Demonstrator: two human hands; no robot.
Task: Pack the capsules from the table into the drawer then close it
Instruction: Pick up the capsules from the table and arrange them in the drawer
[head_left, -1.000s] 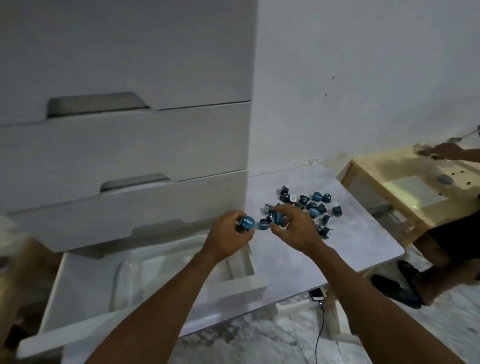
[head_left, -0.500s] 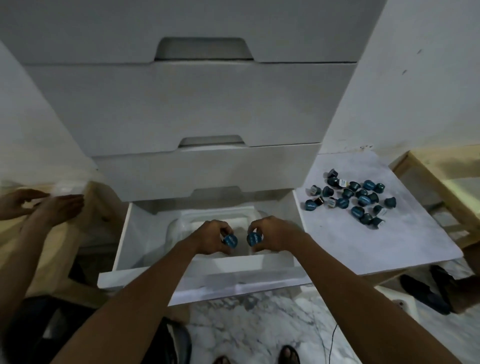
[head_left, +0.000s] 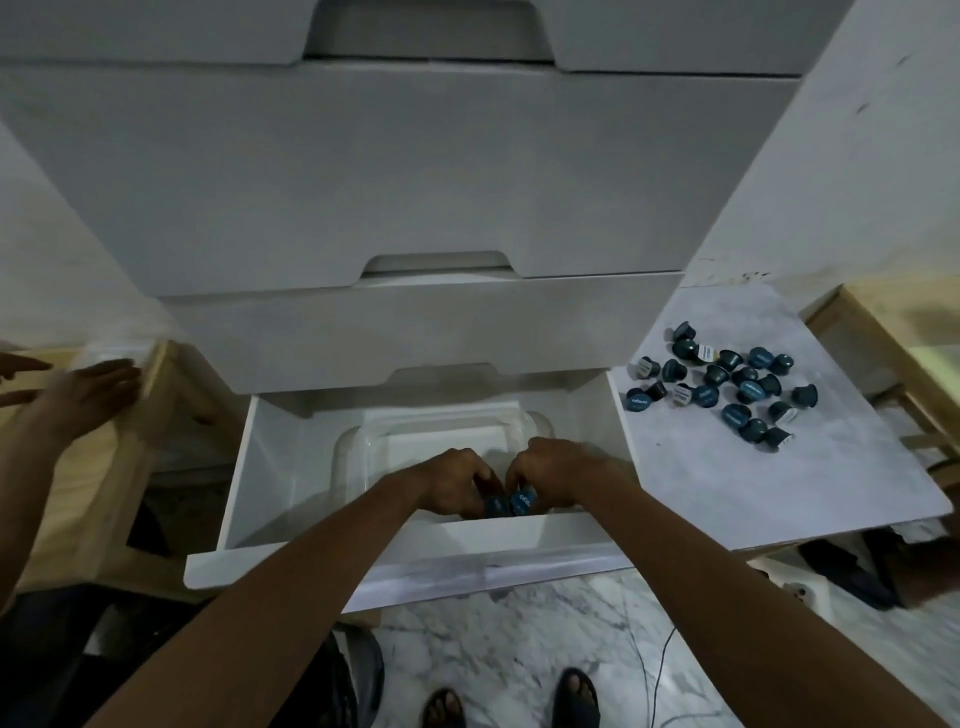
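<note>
reaching into the open bottom drawer (head_left: 270, 467), left hand (head_left: 452, 480) and right hand (head_left: 558, 470) side by side low over a clear plastic container (head_left: 358, 452), fingers of each closed on a blue capsule, held capsules (head_left: 511, 503) touching, loose capsules (head_left: 727, 387) scattered on the white table (head_left: 753, 488) just right of the drawer

Capsules (head_left: 722, 387): dark teal-blue, some with white foil labels. Drawer (head_left: 270, 467): plain white. Table (head_left: 753, 483): pale grey marbled. Floor (head_left: 519, 639): white marble, grey veining.
</note>
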